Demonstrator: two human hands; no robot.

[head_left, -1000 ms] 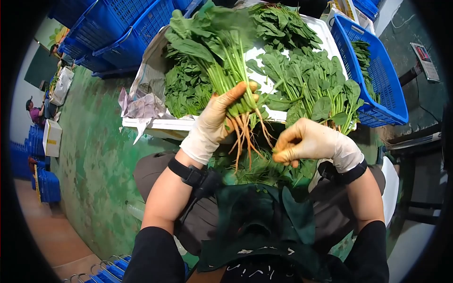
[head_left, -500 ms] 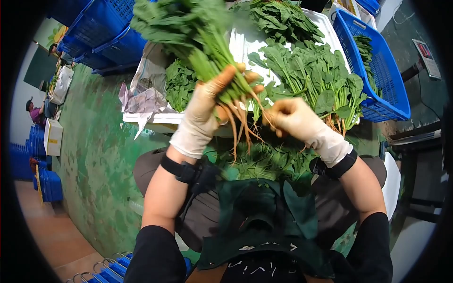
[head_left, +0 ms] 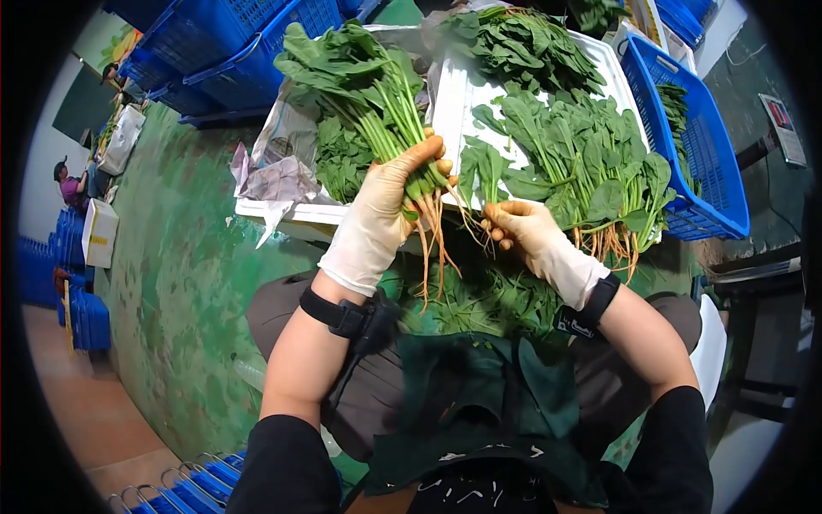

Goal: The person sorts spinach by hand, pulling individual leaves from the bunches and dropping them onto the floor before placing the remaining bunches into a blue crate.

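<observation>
A bunch of spinach [head_left: 377, 107] with long orange roots is gripped in my gloved left hand [head_left: 385, 201], leaves pointing up and away from me, roots hanging below the fingers. Just to its right, my gloved right hand [head_left: 531, 231] is closed in a pinch at the root end of a small spinach plant [head_left: 485, 164], whose leaves stand up beside the bunch. More spinach plants [head_left: 591, 163] lie spread on the white foam tray [head_left: 454, 94] beyond my right hand, their roots towards me. A further spinach pile [head_left: 522, 47] sits at the tray's far end.
A blue crate [head_left: 706, 163] holding greens stands right of the tray. Left of it are a foam box with crumpled paper [head_left: 274, 182] and leaves. Loose leaves [head_left: 488, 300] lie below my hands. Stacked blue crates [head_left: 214, 51] stand back left. Other people [head_left: 73, 180] are far left.
The spinach bunch, blurred before, is now steady and slightly lower. My right hand has moved a little down, and the small plant now shows clearly at its fingertips. The view has shifted slightly.
</observation>
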